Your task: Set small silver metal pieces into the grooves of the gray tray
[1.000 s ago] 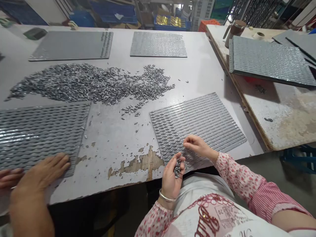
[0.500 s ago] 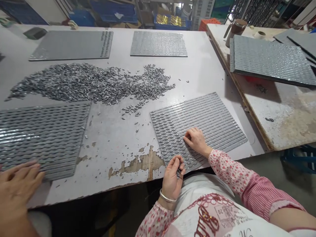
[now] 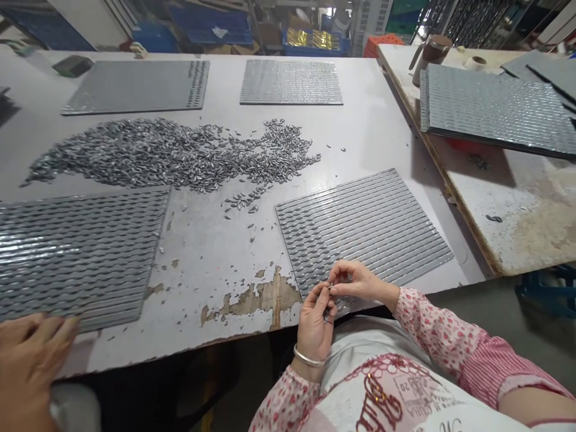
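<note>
My left hand (image 3: 315,321), with a bangle at its wrist, is curled closed around several small dark grey seed-shaped pieces, mostly hidden by the fingers. Thumb and fingertips of my right hand (image 3: 357,282) are pinched together and meet the left fingertips. A tiny shiny piece (image 3: 331,287) shows where they meet. Both hands are over the near edge of a grey ridged board (image 3: 373,222). Its left part carries rows of seed-shaped pieces along the grooves; the right part shows plain ridges.
A heap of loose seed-shaped pieces (image 3: 171,153) spreads across the white table (image 3: 216,252). At left, another person's hand (image 3: 36,354) rests on a second ridged board (image 3: 85,252). Two boards lie at the back, and stacked boards (image 3: 495,108) stand on the side table near a brown-lidded jug (image 3: 432,57).
My right hand has moved off the board, back toward me, and now touches my left fingertips. My left hand has barely moved. The other person's hand has shifted slightly down and left.
</note>
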A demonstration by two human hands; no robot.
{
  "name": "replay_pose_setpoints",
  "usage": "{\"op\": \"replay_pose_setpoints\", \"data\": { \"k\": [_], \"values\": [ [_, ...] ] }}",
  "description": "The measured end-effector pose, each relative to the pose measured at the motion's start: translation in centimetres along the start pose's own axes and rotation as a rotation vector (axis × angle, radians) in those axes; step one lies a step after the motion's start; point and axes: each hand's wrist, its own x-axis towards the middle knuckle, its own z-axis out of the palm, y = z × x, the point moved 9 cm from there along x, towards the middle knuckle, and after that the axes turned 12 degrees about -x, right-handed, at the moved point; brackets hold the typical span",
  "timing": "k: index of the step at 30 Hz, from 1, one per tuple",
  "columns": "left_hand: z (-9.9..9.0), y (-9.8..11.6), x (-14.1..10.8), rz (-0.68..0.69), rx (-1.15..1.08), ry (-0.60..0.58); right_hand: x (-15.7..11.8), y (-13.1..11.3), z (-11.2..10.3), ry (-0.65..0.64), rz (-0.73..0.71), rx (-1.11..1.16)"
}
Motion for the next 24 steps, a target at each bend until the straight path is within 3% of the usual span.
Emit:
{"op": "replay_pose_setpoints", "data": {
  "k": [6, 10, 12, 15, 18, 24],
  "values": [
    [0.0, 0.5, -0.1, 0.033, 0.023, 0.016, -0.2, 0.6, 0.4, 0.099, 0.073, 0.125],
    [0.3, 0.5, -0.3, -0.018, 0.005, 0.003, 0.8, 0.7, -2.4, 0.230, 0.050, 0.182],
    [0.5, 0.3, -0.3, -0.059, -0.011, -0.027, 1.8, 1.1, -4.4, 0.280, 0.042, 0.047],
    [0.6, -0.3, -0.4, -0.125, -0.042, -0.056, 3.5, 1.3, -6.1, 0.237, -0.031, -0.374],
    [0.5, -0.8, -0.5, -0.162, -0.036, -0.062, 4.6, 1.3, -5.6, 0.124, -0.130, -0.703],
    [0.2, -0.9, -0.8, -0.161, 0.026, -0.041, 5.2, 1.7, -5.0, 0.091, -0.081, -0.921]
  ]
}}
